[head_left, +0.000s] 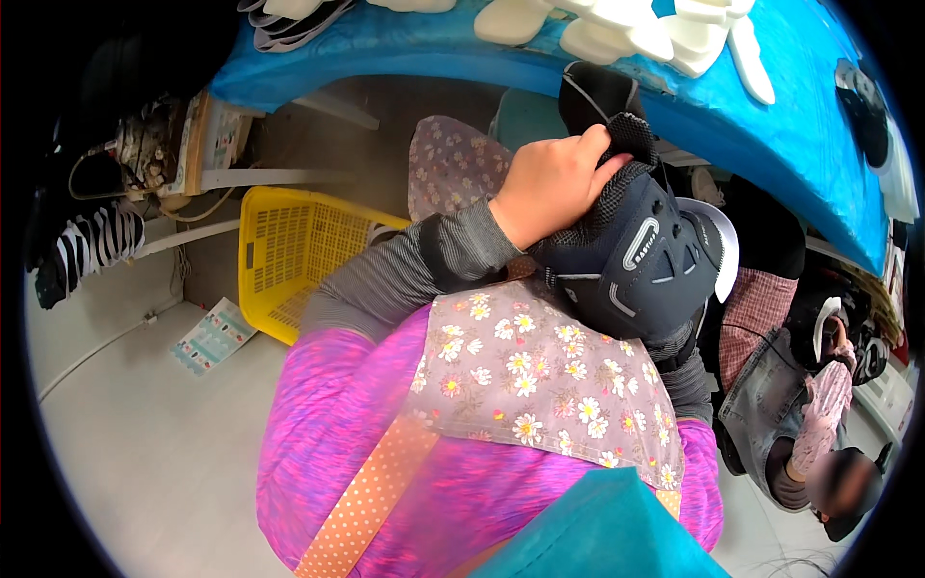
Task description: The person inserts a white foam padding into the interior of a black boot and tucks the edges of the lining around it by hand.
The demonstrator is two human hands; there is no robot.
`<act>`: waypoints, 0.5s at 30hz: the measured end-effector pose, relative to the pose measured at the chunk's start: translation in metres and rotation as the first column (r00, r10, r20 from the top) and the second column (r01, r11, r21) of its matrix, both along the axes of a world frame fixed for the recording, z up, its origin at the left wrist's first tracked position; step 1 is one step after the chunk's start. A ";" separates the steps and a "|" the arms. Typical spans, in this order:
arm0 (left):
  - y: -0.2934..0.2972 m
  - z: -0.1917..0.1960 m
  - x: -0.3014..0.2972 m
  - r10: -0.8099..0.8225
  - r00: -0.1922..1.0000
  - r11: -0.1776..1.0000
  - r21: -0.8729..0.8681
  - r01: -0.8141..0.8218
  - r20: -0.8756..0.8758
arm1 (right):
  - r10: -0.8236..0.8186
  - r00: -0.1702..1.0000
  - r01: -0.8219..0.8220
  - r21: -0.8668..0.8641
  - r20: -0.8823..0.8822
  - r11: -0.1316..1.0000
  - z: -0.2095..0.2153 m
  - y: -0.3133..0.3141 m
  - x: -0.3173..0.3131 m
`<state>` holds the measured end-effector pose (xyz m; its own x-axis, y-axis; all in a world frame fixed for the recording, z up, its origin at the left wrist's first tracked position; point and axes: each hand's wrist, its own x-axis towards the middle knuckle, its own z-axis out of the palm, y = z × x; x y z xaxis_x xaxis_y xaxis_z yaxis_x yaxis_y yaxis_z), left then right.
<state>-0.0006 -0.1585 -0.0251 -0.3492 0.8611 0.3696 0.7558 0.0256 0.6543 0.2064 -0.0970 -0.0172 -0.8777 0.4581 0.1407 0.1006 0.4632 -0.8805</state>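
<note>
A dark navy high-top shoe (636,260) with a white sole is held tilted in front of my chest, its sole facing right. My left hand (559,183) is closed at its upper end, thumb and fingers pinching the black mesh collar (626,173). Just beyond that hand a black flap-like piece (593,96) stands up; whether it belongs to the same shoe I cannot tell. The grey sleeve of my right arm (686,380) goes up behind the shoe, which hides my right hand and its fingers.
A blue-covered table (405,58) curves across the far side, with white sole-shaped pieces (617,34) along it. A yellow plastic basket (265,260) stands at left, near a printed sheet (214,335) on the floor. At right sits a co-worker (771,414) handling a dark shoe.
</note>
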 end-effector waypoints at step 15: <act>0.007 -0.012 0.000 -0.018 0.994 0.995 -0.095 0.028 0.104 | 0.020 0.999 -0.022 0.075 0.033 0.997 0.001 -0.003 0.005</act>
<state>-0.0005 -0.1511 -0.0371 -0.3604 0.8993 0.2477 0.6860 0.0757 0.7236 0.2115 -0.1003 -0.0162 -0.8916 0.4288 0.1454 0.1182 0.5305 -0.8394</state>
